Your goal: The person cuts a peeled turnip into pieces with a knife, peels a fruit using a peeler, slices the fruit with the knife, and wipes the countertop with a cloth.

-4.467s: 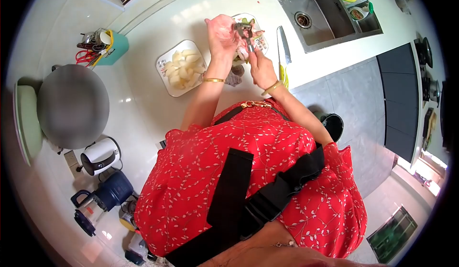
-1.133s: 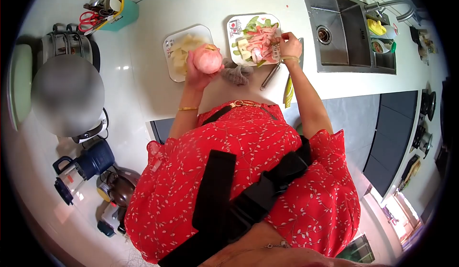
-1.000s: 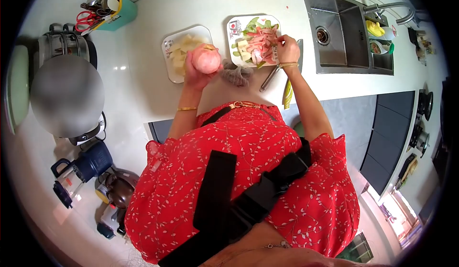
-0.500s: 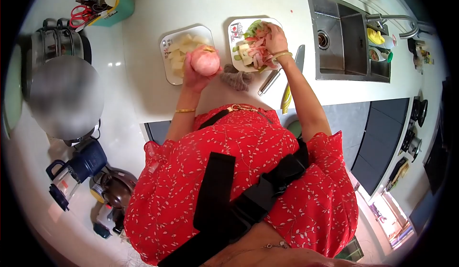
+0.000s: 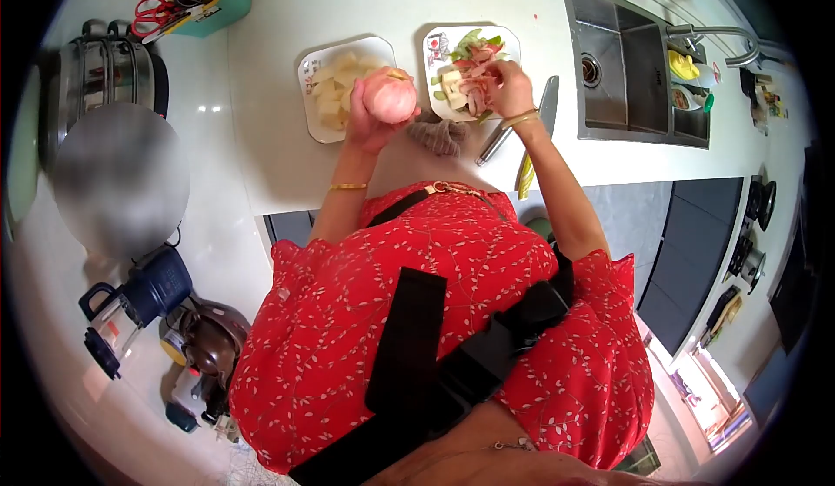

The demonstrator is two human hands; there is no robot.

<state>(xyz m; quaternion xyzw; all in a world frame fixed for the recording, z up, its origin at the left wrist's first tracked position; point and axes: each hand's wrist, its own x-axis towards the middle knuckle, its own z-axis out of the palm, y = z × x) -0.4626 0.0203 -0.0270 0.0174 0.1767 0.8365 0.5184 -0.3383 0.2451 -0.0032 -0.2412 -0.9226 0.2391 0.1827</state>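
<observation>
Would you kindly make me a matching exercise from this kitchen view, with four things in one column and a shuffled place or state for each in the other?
Things:
1. Round pink fruit
2. Knife
3. Red-handled scissors
4. Faucet

Places or states:
A. Standing in the teal holder
B. Curving at the sink
C. Held in the left hand
D. Lying on the counter, yellow handle nearest the person

Right pairs: 1-C, 2-D, 3-A, 4-B
</observation>
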